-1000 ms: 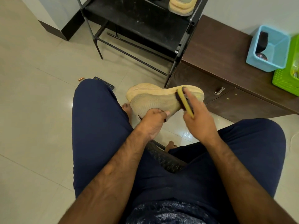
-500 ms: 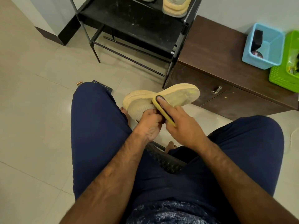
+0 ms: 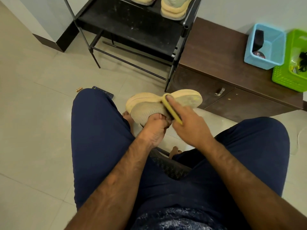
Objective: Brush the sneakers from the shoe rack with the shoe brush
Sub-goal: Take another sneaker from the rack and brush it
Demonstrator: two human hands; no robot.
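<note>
A pale yellow sneaker [image 3: 149, 105] lies on its side in the air between my knees, its sole [image 3: 187, 98] turned to the right. My left hand [image 3: 155, 128] grips the sneaker from below at its opening. My right hand [image 3: 191, 125] holds a yellow shoe brush [image 3: 172, 110], forefinger stretched along its back, bristles pressed against the sneaker's side near the middle. Two more pale sneakers [image 3: 174, 7] stand on the black shoe rack [image 3: 132, 25] at the top of the view.
A dark wooden cabinet [image 3: 216, 52] stands right of the rack, carrying a blue basket [image 3: 264, 47] and a green basket [image 3: 292, 63]. A remote control [image 3: 103, 93] and a small battery [image 3: 78, 89] lie on the tiled floor by my left knee.
The brush swept from the sneaker's right end towards my left hand, then moved back to the middle. The sneaker stayed gripped in my left hand.
</note>
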